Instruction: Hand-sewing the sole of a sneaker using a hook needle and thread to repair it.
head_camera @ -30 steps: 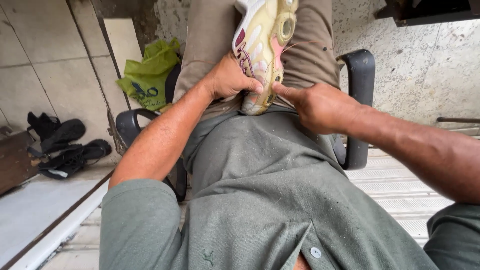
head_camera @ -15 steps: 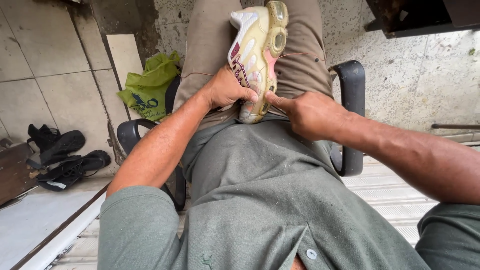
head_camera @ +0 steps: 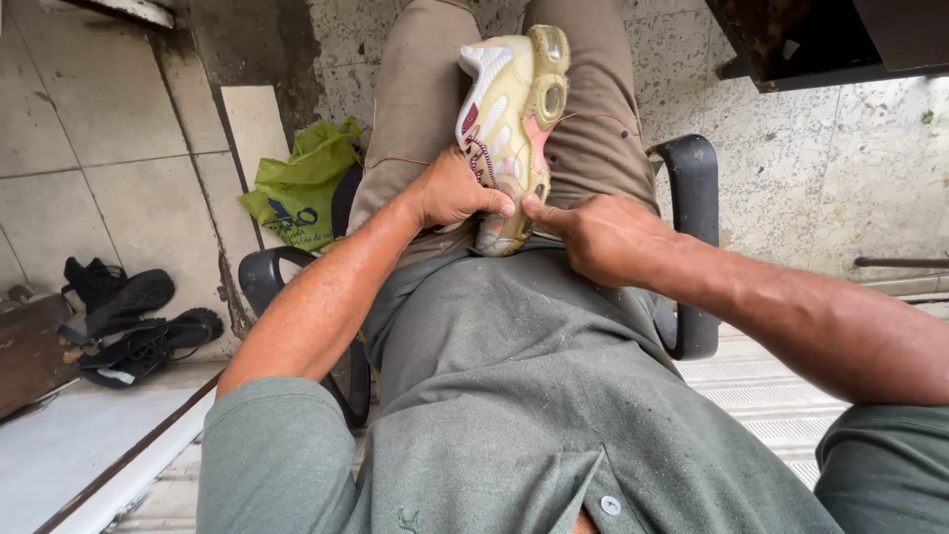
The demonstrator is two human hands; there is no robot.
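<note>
A worn sneaker point(head_camera: 514, 119) with a yellowed sole, white upper and pink accents lies on its side between my thighs, sole edge facing right. My left hand point(head_camera: 450, 193) grips its upper near the heel, thumb pressed against the side. My right hand point(head_camera: 598, 232) holds the heel end of the sole, thumb and forefinger pinched at the seam close to my left thumb. A thin reddish thread point(head_camera: 603, 117) runs from the shoe across my right trouser leg, and another strand crosses the left leg.
I sit in a chair with black armrests, one on the left point(head_camera: 262, 277) and one on the right point(head_camera: 692, 178). A green bag point(head_camera: 297, 188) lies on the tiled floor left of my leg. Black sandals point(head_camera: 129, 316) lie further left. A dark table edge point(head_camera: 820, 40) is upper right.
The view has tilted slightly, so the shoe sits lower in frame. Both hands keep their hold at the heel; the right thumb has closed in toward the left thumb.
</note>
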